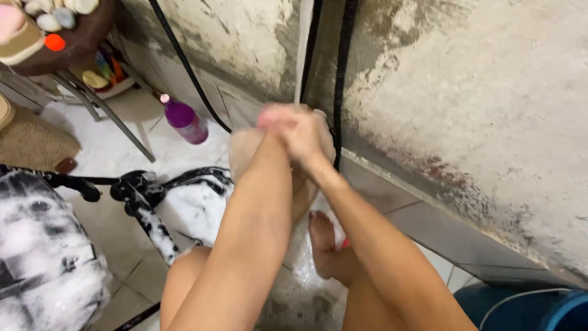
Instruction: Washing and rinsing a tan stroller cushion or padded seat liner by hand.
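My left hand (277, 119) and my right hand (304, 136) are pressed together, both closed on a beige wet cloth or sponge (245, 150) that bulges out to the left of them. A thin stream of water (303, 43) falls from above onto the hands. Below them are my bare knees and a foot (321, 239) on the soapy tiled floor.
A foam-covered bicycle (144, 205) and its soapy seat (43, 245) stand at the left. A purple bottle (184, 121) lies by the stained wall (465, 92). Black hoses (340, 67) hang down the wall. A blue tub (520, 309) is at bottom right.
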